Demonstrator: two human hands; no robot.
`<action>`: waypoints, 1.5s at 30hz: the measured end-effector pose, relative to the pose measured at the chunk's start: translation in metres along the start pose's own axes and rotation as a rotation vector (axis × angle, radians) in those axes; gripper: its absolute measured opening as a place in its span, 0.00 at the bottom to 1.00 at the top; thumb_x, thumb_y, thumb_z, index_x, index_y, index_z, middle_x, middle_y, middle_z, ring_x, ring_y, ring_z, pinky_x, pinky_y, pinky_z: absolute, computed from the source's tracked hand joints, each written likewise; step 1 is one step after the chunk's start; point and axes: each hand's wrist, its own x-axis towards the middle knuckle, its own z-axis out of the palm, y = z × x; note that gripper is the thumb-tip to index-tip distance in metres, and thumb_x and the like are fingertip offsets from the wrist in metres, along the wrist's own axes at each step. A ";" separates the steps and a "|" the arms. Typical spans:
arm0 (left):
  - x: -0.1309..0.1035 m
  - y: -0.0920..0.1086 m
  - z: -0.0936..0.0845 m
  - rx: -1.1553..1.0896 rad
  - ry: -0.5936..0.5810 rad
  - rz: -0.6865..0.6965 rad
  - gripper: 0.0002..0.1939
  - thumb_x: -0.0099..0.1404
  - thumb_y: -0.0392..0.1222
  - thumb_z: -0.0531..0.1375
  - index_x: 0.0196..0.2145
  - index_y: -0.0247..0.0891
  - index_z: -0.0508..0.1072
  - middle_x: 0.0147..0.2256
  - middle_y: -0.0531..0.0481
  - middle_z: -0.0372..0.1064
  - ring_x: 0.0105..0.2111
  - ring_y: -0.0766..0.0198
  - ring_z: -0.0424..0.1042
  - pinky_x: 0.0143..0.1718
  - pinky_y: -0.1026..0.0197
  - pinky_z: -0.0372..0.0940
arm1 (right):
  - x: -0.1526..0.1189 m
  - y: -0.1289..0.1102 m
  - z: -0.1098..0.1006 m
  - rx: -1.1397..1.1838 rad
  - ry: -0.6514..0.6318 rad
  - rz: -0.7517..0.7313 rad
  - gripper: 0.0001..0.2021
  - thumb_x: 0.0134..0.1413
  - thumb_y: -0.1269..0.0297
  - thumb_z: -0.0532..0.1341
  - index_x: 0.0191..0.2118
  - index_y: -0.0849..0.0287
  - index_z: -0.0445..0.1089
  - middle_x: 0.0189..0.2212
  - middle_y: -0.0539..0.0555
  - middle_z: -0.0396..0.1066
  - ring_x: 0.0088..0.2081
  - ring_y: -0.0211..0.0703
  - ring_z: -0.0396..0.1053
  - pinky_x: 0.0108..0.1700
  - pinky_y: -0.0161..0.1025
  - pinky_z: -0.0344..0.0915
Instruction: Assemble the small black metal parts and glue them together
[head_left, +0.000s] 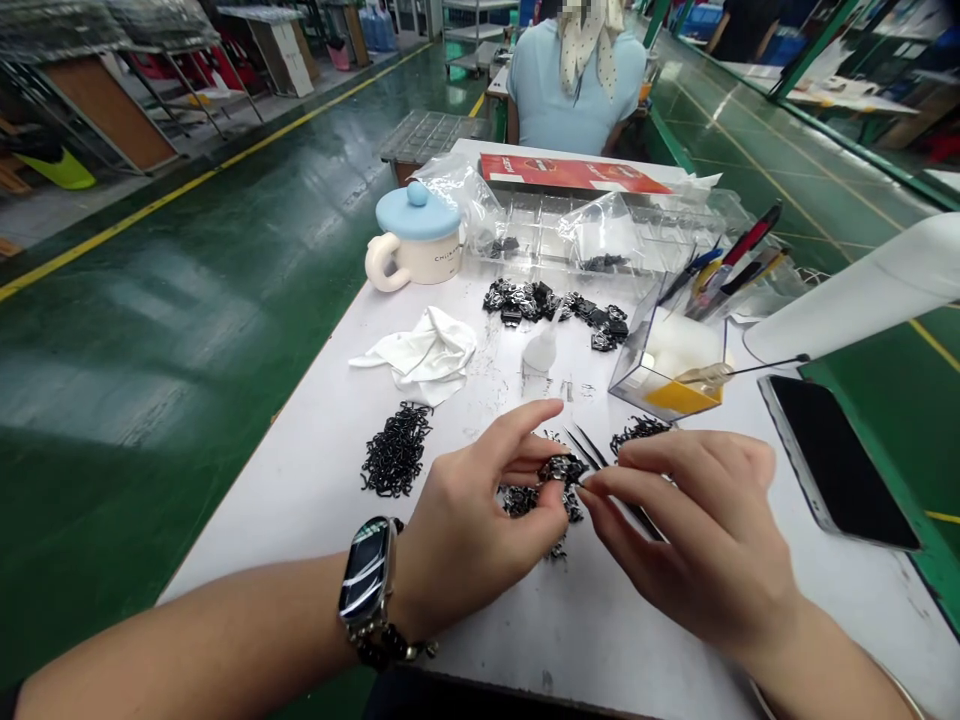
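My left hand pinches a small black and silver part between thumb and fingers. Against the part's right side are the fingertips of my right hand, which holds dark tweezers with their tips pointing up and away from me. Whether those fingertips also grip a tiny piece is too small to tell. Small metal and black pieces lie under my hands. To the left is a pile of black hook-shaped pieces, and another black pile shows behind my right hand.
Farther back are assembled black parts, a small white bottle, a white cloth and a lidded mug. At the right stand a clear pen box, a white tube and a phone. A person sits beyond the table.
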 end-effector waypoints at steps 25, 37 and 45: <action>-0.006 0.003 0.000 0.199 0.001 0.143 0.24 0.56 0.28 0.60 0.50 0.36 0.64 0.40 0.52 0.77 0.39 0.72 0.77 0.45 0.76 0.69 | -0.017 0.001 -0.008 -0.173 0.035 -0.268 0.09 0.57 0.72 0.55 0.39 0.59 0.72 0.31 0.54 0.72 0.35 0.43 0.64 0.32 0.43 0.55; -0.007 0.009 -0.002 0.083 -0.001 0.046 0.24 0.54 0.28 0.61 0.49 0.36 0.65 0.38 0.53 0.77 0.37 0.71 0.77 0.43 0.75 0.71 | -0.023 0.004 0.001 -0.187 0.089 -0.149 0.09 0.50 0.76 0.64 0.37 0.58 0.69 0.26 0.51 0.65 0.26 0.35 0.60 0.28 0.39 0.54; -0.007 0.008 -0.001 0.000 -0.022 -0.009 0.23 0.54 0.29 0.61 0.48 0.36 0.66 0.37 0.52 0.77 0.35 0.70 0.78 0.40 0.75 0.72 | -0.027 0.008 -0.003 -0.099 0.023 -0.312 0.12 0.52 0.82 0.59 0.39 0.61 0.71 0.29 0.51 0.69 0.27 0.34 0.61 0.29 0.39 0.52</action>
